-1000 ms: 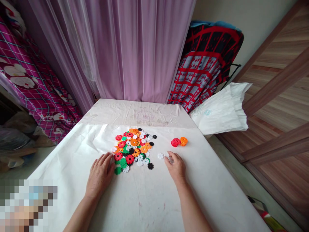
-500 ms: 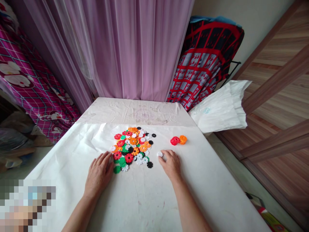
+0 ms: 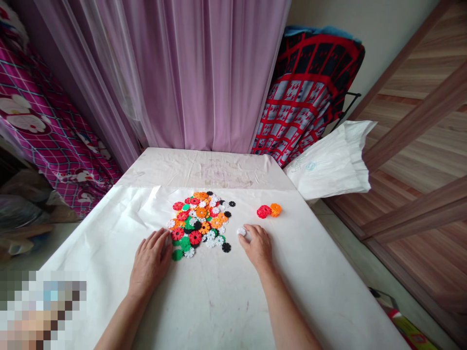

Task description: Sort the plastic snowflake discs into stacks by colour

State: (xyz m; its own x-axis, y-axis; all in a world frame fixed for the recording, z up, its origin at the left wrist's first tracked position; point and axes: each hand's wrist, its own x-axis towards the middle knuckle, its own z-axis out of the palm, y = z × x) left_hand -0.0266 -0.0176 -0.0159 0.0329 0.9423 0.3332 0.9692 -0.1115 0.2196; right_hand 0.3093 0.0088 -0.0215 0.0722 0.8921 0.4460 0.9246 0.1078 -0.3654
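Note:
A pile of notched plastic snowflake discs (image 3: pixel 195 237) in red, orange, green, white and black lies mid-table. At its left edge rests my left hand (image 3: pixel 151 257), open, fingers lying flat, with the fingertips beside the nearest discs and no piece visible in them. Right of the pile, my right hand (image 3: pixel 258 247) is on the table too, its thumb and index finger closed around white snowflake discs (image 3: pixel 241 232); how many they are I cannot tell. Beyond that hand sit a red cluster of discs (image 3: pixel 263 211) and an orange cluster (image 3: pixel 276 209), touching.
The white-covered table (image 3: pixel 211 311) narrows toward a purple curtain (image 3: pixel 204 73) at the far end. A white bag (image 3: pixel 332 163) hangs over its right edge. Behind stands something draped in red-and-black checked cloth (image 3: pixel 292 102). Wooden doors (image 3: pixel 416 146) are at right.
The view has shifted very slightly. Both hands, the pile and the red and orange clusters keep their places.

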